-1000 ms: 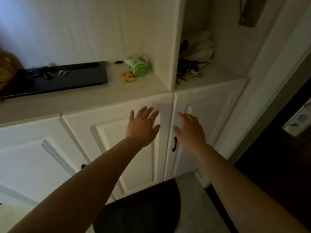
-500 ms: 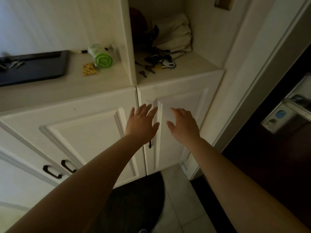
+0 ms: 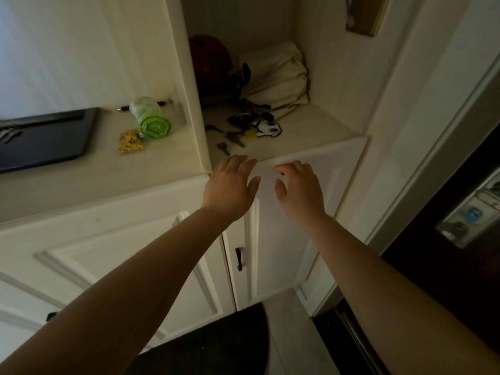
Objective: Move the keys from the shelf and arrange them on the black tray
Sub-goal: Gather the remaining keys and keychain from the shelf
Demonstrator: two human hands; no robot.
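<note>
Several keys lie on the shelf [image 3: 311,131] in the right alcove: a single key [image 3: 223,148] near the front edge, a small bunch [image 3: 236,138] with a yellow tag, and a dark bunch with a black-and-white charm [image 3: 267,127] behind. My left hand [image 3: 230,185] is open, its fingertips at the shelf's front edge just below the single key. My right hand [image 3: 299,189] is open beside it, fingers slightly curled, in front of the cabinet door. The black tray [image 3: 54,142] lies on the counter at far left with a few keys [image 3: 9,132] on it.
A green roll of bags [image 3: 150,121] and a yellow patterned pouch [image 3: 130,141] sit on the counter between tray and alcove. A vertical divider panel [image 3: 189,85] separates them. Folded cream cloth [image 3: 278,77] and a dark red round object [image 3: 209,58] fill the alcove's back.
Both hands have risen from in front of the cabinet doors to the shelf's front edge. The view has shifted right, bringing the alcove to the centre.
</note>
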